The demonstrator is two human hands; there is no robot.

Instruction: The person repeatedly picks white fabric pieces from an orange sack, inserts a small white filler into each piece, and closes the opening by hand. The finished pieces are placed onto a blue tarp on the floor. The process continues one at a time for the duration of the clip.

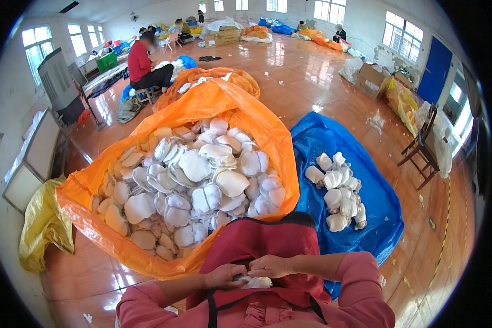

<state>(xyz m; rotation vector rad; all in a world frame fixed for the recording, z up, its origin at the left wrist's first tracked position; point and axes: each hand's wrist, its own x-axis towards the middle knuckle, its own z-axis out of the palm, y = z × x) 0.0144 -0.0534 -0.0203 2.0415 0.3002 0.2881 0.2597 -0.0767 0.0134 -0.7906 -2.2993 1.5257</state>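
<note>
Over my lap, my left hand [226, 276] is closed on a small white fabric bundle [257, 282]. The fingers of my right hand [270, 266] are bent and pinch at the bundle's upper edge, close against the left fingertips. Part of the bundle is hidden under both hands. In front of me, to the left, a large orange sack [147, 261] lies wide open, heaped with flat, rounded white fabric pads [195, 165]. To the right, several rolled white bundles [341, 188] rest in a pile on a blue sack [361, 145].
A yellow sack [46, 224] slumps at the left beside a pale panel [33, 158]. Further off, a person in red [140, 63] sits on a low stool. A wooden chair [422, 145] and a cardboard box [372, 82] stand on the right.
</note>
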